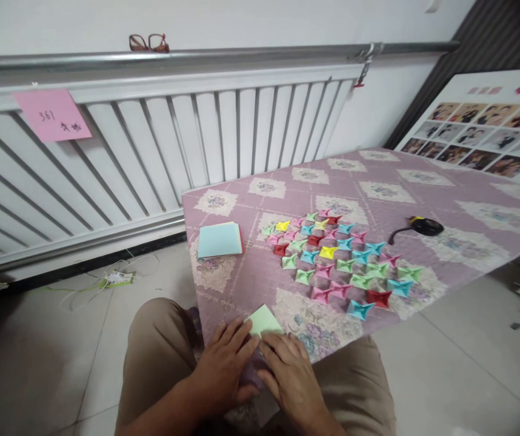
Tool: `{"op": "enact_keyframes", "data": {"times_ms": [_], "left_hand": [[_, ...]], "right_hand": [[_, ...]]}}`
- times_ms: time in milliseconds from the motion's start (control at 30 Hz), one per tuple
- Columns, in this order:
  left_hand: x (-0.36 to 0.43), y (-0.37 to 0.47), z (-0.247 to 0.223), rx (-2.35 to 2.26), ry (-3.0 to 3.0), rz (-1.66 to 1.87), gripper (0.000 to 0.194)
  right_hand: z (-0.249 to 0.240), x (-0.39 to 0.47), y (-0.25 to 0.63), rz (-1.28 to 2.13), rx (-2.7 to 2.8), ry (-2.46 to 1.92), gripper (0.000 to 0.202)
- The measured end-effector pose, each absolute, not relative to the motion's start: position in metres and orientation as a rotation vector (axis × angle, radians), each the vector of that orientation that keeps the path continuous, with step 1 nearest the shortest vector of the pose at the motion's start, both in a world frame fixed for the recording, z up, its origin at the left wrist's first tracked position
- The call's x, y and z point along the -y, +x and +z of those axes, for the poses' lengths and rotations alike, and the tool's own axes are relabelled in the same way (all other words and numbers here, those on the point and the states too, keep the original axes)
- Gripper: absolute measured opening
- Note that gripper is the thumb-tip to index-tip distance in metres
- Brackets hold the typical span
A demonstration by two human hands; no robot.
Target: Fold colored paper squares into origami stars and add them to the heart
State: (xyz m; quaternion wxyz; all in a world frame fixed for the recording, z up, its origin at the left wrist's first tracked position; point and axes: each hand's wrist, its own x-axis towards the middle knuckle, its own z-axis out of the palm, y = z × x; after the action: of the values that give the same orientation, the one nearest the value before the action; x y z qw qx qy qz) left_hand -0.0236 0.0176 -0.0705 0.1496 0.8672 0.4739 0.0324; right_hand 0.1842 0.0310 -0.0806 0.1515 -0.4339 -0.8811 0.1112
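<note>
A light green sheet of paper (263, 320) lies at the near corner of the table, its lower part covered by fingers. From the left, my left hand (224, 362) rests on the paper's edge, fingers spread. My right hand (290, 376) presses on the paper's lower right side, fingers extended and lying flat. To the upper left sits a stack of coloured paper (220, 240), light blue on top. Several small folded paper shapes (328, 252) in pink, green, blue, yellow and red stand in rows right of the stack.
The table has a purple floral cloth (251, 284). A black object with a cord (426, 227) lies at the right. Behind are a white radiator (223, 133) and a photo board (482, 133). Glasses (150, 43) rest on the pipe; a power strip (119, 278) is on the floor.
</note>
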Motion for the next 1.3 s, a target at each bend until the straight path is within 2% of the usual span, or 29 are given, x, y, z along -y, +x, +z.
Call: {"op": "enact_keyframes", "data": {"times_ms": [367, 833, 967, 1133, 1300], "left_hand": [[-0.028, -0.036, -0.056, -1.274, 2.519, 0.03, 0.077], [-0.025, -0.026, -0.054, -1.496, 2.345, -0.103, 0.091], [-0.022, -0.019, -0.062, -1.573, 2.366, 0.078, 0.089], [-0.015, -0.013, -0.07, -1.352, 2.498, 0.27, 0.076], [-0.015, -0.013, -0.067, -1.339, 2.451, 0.205, 0.072]], "right_hand": [[-0.085, -0.026, 0.192, 0.2, 2.633, -1.166, 0.049], [-0.099, -0.014, 0.192, 0.067, 2.609, -1.199, 0.056], [-0.101, -0.014, 0.192, 0.104, 2.616, -1.197, 0.054], [-0.095, -0.013, 0.195, 0.229, 2.603, -1.196, 0.053], [-0.078, -0.031, 0.201, 0.494, 2.381, -1.215, 0.034]]}}
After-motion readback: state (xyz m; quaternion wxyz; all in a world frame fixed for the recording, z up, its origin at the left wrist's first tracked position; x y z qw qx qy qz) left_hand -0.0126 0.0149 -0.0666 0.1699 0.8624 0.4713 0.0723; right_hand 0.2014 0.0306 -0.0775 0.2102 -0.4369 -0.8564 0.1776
